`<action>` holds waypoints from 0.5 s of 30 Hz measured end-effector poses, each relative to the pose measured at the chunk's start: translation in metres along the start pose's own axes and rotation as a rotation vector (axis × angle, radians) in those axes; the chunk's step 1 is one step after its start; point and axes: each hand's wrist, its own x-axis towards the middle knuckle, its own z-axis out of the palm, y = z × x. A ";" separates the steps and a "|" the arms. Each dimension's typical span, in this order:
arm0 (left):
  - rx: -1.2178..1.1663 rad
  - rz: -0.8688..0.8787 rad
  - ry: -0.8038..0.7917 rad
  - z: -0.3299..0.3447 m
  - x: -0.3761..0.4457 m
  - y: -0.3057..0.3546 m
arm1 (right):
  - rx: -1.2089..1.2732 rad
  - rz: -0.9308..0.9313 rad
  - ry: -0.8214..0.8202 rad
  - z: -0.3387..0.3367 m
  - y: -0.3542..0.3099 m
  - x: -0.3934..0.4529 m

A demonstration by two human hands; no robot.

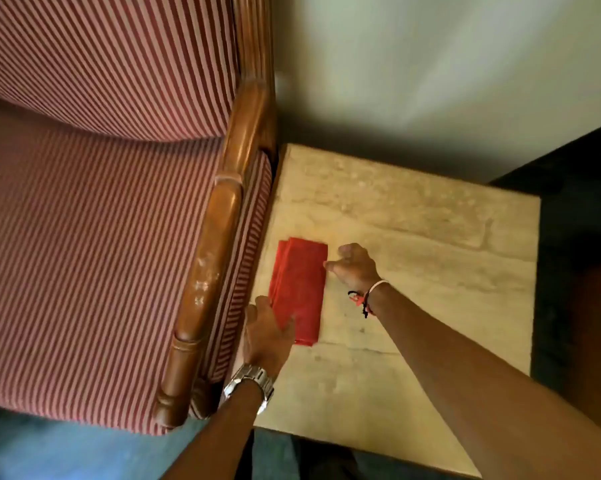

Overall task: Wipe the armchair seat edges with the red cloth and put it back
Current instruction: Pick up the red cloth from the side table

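Observation:
A red cloth (299,289), folded into a long rectangle, lies flat on the beige stone side table (430,237) near its left edge. My left hand (266,336) rests on the cloth's near left corner, fingers spread flat. My right hand (356,266) touches the cloth's right edge with its fingertips, fingers loosely curled. Neither hand lifts the cloth. The armchair (84,237) with red-and-white striped upholstery fills the left side; its wooden armrest (216,258) runs between the seat and the table.
A pale wall (430,64) stands behind the table. A dark piece of furniture (579,220) borders the table on the right. Blue-grey carpet (32,452) shows below the chair's front edge.

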 end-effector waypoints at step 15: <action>-0.268 -0.076 0.097 0.026 0.028 -0.010 | 0.360 -0.084 0.086 0.055 0.023 0.017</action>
